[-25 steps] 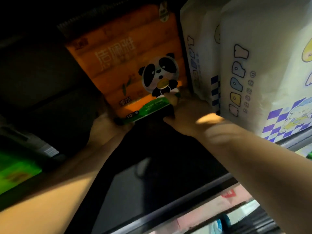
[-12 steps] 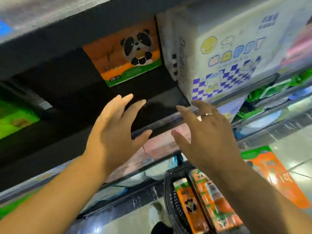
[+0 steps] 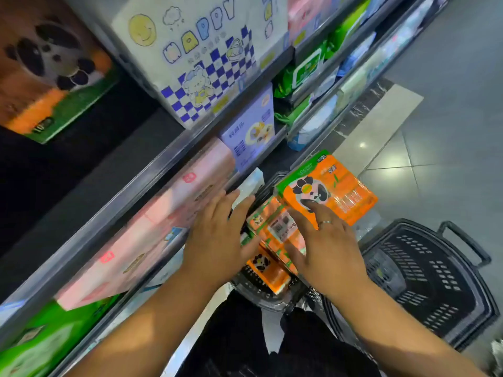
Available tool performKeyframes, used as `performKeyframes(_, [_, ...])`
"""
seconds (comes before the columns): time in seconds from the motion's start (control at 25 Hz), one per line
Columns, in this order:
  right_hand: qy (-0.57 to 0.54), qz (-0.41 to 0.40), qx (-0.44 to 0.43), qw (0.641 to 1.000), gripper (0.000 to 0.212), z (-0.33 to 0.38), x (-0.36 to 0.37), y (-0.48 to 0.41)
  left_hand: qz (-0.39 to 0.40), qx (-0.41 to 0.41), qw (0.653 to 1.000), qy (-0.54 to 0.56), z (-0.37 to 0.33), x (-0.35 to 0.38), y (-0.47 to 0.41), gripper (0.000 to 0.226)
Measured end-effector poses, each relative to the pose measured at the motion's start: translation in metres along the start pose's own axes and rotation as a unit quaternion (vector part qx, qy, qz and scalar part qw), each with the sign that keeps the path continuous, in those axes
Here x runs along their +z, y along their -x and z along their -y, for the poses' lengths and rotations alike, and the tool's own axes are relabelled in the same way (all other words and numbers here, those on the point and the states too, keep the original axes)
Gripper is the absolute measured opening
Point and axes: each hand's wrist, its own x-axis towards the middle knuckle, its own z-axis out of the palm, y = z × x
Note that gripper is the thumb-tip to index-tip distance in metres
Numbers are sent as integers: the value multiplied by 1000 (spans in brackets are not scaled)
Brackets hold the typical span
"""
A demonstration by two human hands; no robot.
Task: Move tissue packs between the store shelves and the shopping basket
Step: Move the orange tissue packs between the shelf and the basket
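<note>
The right hand (image 3: 326, 248), fingers straight and spread, reaches over the orange tissue packs (image 3: 275, 229) standing in a black basket (image 3: 268, 302), its forefinger lying across the top pack (image 3: 343, 191). The left hand (image 3: 217, 238) is flat and open beside them, holding nothing. Another orange pack (image 3: 51, 85) sits on the upper shelf (image 3: 152, 170). A second basket (image 3: 424, 281) stands to the right.

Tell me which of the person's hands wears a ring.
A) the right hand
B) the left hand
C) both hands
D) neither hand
A: a thin ring shows on a finger of the right hand, which is stretched over the orange panda pack, while the visible fingers of the left hand are bare.
</note>
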Motion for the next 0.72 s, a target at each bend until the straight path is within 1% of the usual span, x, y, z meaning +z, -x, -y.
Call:
performKeyframes(0.12, [9,20,85,996,67,-19,31,5,45,48,998,23,2,34,-33,67])
performKeyframes(0.28, [-1,45,203,978,67,-39,80,-1,103,116,988,23,15,80,-85,73])
performKeyframes(0.4, [-25,46,282,958,68,-55,121,-10,109,156,981,23,20,120,-128,71])
performKeyframes(0.6, [-80,32,401,912,77,-96,197,-34,131,172,976,39,22,220,-206,73])
performKeyframes(0.72, [-126,10,458,880,86,-123,230,-48,159,133,978,39,25,272,-238,85])
